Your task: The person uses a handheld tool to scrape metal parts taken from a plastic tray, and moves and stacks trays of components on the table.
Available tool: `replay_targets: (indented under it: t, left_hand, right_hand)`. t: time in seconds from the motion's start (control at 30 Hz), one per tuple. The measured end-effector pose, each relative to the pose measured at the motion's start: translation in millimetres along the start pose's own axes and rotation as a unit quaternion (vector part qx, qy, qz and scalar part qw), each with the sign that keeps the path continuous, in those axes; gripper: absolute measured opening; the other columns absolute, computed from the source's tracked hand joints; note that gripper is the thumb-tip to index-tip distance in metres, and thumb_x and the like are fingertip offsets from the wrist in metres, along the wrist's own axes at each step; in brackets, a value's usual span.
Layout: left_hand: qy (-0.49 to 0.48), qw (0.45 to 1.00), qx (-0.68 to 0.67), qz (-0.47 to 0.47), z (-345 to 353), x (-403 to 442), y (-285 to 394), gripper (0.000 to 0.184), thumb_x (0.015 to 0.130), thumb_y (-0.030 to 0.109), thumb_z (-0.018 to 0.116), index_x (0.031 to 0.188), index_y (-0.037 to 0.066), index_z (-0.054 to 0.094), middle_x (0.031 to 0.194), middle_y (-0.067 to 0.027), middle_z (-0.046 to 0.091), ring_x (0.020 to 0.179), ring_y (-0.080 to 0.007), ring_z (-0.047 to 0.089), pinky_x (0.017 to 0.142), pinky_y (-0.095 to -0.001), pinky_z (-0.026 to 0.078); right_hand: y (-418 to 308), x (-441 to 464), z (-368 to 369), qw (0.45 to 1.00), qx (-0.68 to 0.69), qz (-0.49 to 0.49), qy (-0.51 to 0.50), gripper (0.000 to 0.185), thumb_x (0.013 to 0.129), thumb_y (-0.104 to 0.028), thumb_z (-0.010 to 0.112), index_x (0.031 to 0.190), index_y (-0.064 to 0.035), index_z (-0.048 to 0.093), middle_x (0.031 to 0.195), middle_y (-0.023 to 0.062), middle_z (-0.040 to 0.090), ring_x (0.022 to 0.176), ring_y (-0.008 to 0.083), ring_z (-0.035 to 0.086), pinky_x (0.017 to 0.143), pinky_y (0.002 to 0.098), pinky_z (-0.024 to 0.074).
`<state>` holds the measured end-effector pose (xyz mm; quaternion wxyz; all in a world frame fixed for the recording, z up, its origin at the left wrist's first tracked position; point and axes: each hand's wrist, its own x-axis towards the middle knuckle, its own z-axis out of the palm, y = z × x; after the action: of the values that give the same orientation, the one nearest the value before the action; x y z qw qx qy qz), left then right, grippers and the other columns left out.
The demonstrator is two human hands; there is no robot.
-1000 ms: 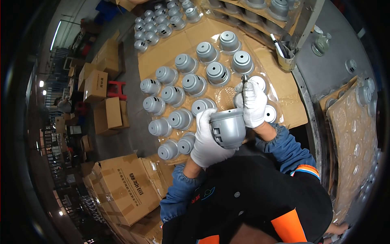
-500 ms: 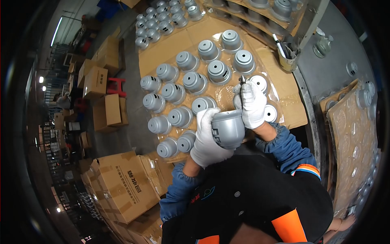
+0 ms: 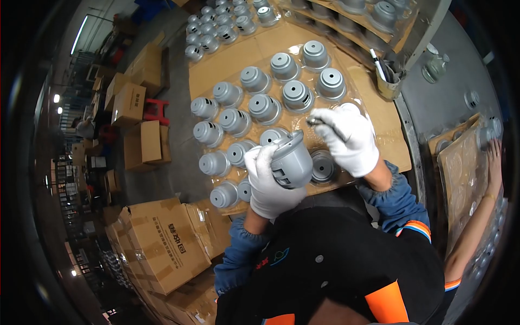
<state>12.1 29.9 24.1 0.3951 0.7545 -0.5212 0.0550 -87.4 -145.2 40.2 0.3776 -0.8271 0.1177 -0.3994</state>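
Note:
A silver-grey, cup-shaped metal housing [image 3: 294, 165] is held tilted, its flanged rim up and slots in its side, by my white-gloved left hand [image 3: 273, 187]. My gloved right hand [image 3: 351, 142], just right of the housing and apart from it, is closed round a slim dark tool [image 3: 313, 122] with a metal tip; most of it is hidden in the fingers. Beneath and beyond both hands, similar housings [image 3: 264, 108] stand in rows on a clear plastic tray [image 3: 303, 125]. Another housing [image 3: 323, 167] sits on the tray below my right hand.
Cardboard [image 3: 387, 127] lies under the tray. More housings [image 3: 225, 32] stand at the far end. A cup [image 3: 387, 86] with a white marker is at right, near a glass bottle [image 3: 435, 69]. Another person's arm [image 3: 476, 222] reaches to a plastic-covered stack. Boxes [image 3: 162, 246] stand at left.
My right hand has moved right, away from the housing, and the tool now points left. My left hand has tilted the housing. Another person's arm has reached forward at the right.

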Motion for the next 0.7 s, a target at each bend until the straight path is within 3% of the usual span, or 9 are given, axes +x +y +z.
replay_targets:
  t: [0.03, 0.07, 0.13, 0.37, 0.7]
  left_hand:
    - [0.001, 1.0, 0.001, -0.001, -1, 1, -1, 0.084, 0.046, 0.011, 0.075, 0.122, 0.0, 0.04, 0.106, -0.0172, 0.042, 0.095, -0.0309, 0.048, 0.084, -0.0405, 0.042]
    - [0.0, 1.0, 0.001, 0.005, -3, 3, -1, 0.082, 0.047, 0.008, 0.072, 0.122, 0.001, 0.04, 0.105, -0.0181, 0.042, 0.095, -0.0328, 0.047, 0.083, -0.0415, 0.042]
    - [-0.003, 1.0, 0.0, 0.011, -3, 3, -1, 0.081, 0.048, 0.005, 0.069, 0.123, 0.002, 0.04, 0.105, -0.019, 0.042, 0.094, -0.0347, 0.047, 0.082, -0.0426, 0.042]
    - [-0.007, 0.999, 0.034, 0.029, -4, 4, -3, 0.075, 0.047, 0.008, 0.07, 0.118, 0.003, 0.047, 0.103, -0.0178, 0.041, 0.095, -0.0363, 0.045, 0.083, -0.0446, 0.041]
    - [0.003, 0.994, 0.089, 0.065, -2, 2, -5, 0.069, 0.05, 0.008, 0.071, 0.117, 0.007, 0.052, 0.102, -0.0164, 0.041, 0.097, -0.0371, 0.043, 0.081, -0.0469, 0.041]
  right_hand:
    - [-4, 2, -6, 0.991, -0.09, -0.061, -0.082, 0.023, 0.083, -0.017, 0.064, 0.103, -0.0073, 0.06, 0.072, 0.0087, 0.06, 0.067, 0.0266, 0.06, 0.061, 0.036, 0.0468]
    - [-8, 4, -9, 0.991, -0.09, -0.062, -0.082, 0.023, 0.083, -0.017, 0.064, 0.103, -0.0073, 0.06, 0.072, 0.0087, 0.06, 0.067, 0.0266, 0.06, 0.061, 0.036, 0.0468]
    - [-15, 3, -12, 0.971, -0.131, -0.071, -0.189, 0.023, 0.082, -0.019, 0.062, 0.102, -0.0098, 0.058, 0.065, 0.0066, 0.053, 0.062, 0.0277, 0.055, 0.056, 0.0397, 0.0425]
    - [-14, -6, -5, 0.962, -0.189, -0.14, -0.138, 0.02, 0.082, -0.026, 0.062, 0.093, -0.0106, 0.057, 0.061, 0.0016, 0.05, 0.057, 0.02, 0.052, 0.054, 0.0339, 0.0389]
    - [-14, -5, -6, 0.949, -0.217, -0.158, -0.165, 0.014, 0.078, -0.023, 0.062, 0.082, -0.0114, 0.055, 0.058, 0.0022, 0.05, 0.056, 0.0216, 0.053, 0.053, 0.0334, 0.0381]
